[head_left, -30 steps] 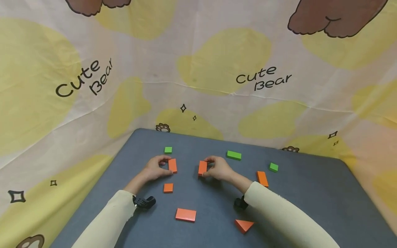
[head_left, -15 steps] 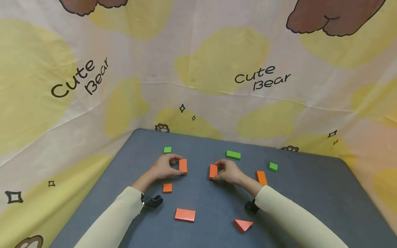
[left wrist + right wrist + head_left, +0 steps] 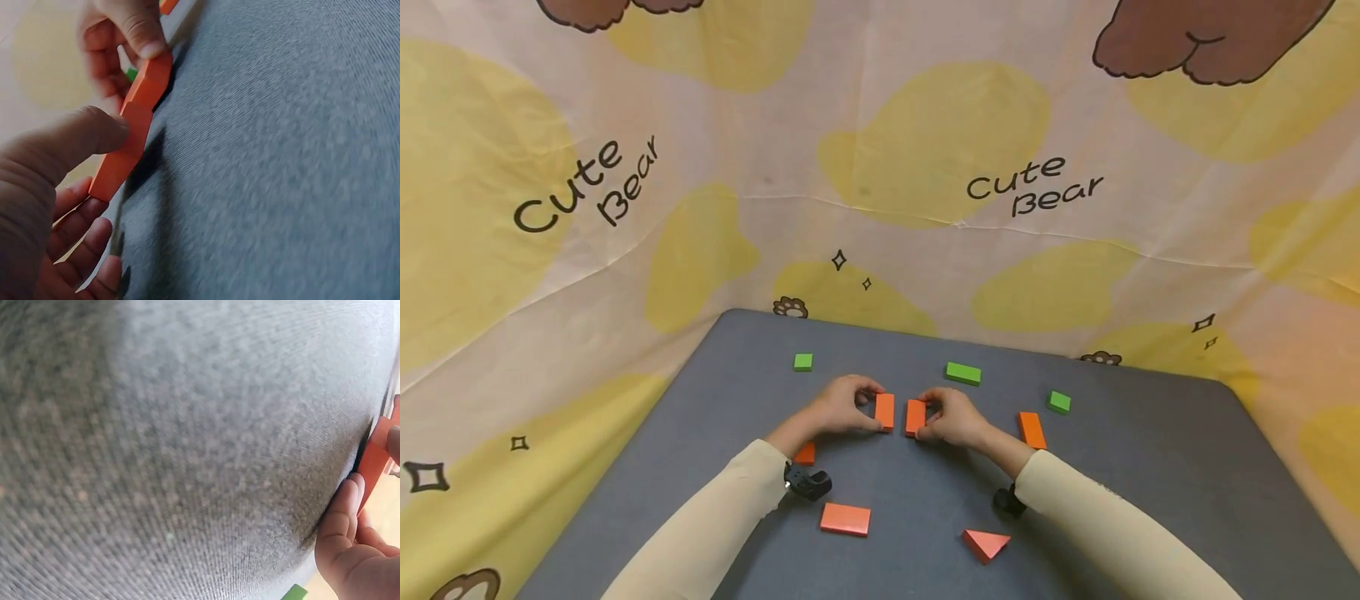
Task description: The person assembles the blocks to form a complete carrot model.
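Observation:
My left hand (image 3: 842,406) pinches an orange block (image 3: 885,412) between thumb and fingers near the middle of the table. Just to its right, my right hand (image 3: 957,417) pinches a second orange block (image 3: 915,418); a narrow gap separates the two in the head view. The left wrist view has the left hand's thumb on the face of its block (image 3: 124,153), with the other block (image 3: 150,81) behind it under the right hand's thumb. At the right edge of the right wrist view, the right hand (image 3: 359,556) holds its block (image 3: 373,459).
Green blocks (image 3: 803,362) (image 3: 963,373) (image 3: 1060,402) lie toward the back. An orange block (image 3: 1032,430) is beside the right forearm, and an orange piece (image 3: 805,453) is partly behind the left. Nearer lie a flat rectangular block (image 3: 846,519) and a triangular one (image 3: 987,545).
The left hand has carried its block rightward, toward the other block. The right hand moved right with its block at first, then stayed nearly still. The gap between the blocks has narrowed.

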Demonstrator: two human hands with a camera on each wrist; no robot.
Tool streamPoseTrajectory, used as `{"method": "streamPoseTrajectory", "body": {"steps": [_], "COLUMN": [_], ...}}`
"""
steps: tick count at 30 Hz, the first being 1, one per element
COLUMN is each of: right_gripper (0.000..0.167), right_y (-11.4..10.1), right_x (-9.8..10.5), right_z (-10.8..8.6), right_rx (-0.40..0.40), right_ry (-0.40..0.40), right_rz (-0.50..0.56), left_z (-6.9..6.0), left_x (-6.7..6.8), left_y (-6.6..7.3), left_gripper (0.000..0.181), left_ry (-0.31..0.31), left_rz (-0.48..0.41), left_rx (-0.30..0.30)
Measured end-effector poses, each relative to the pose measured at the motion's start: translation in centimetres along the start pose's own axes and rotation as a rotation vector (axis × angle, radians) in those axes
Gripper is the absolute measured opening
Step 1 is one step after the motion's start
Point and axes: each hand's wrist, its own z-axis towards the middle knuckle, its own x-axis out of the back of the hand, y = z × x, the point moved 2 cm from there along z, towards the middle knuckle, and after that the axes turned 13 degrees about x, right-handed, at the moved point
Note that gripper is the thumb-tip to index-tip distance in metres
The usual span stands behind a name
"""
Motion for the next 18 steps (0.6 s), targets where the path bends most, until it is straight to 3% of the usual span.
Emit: {"method": "streamPoseTrajectory", "body": {"steps": [9, 18], "right_gripper": [0.058, 0.058], "right_y": [0.1, -0.2], "right_x": [-0.4, -0.6], "right_z": [0.0, -0.1], "right_rx": [0.01, 0.013], "right_ry": [0.011, 0.012], "right_rz": [0.014, 0.01], "left_z": [0.3, 0.0], "left_x": [-1.1, -1.3], "left_y": [0.5, 0.8], "left_gripper": [0.054, 0.056], "left_ry": [-0.011, -0.027], "left_rz": [0.037, 0.058], "left_rx": [-0.035, -0.039]}}
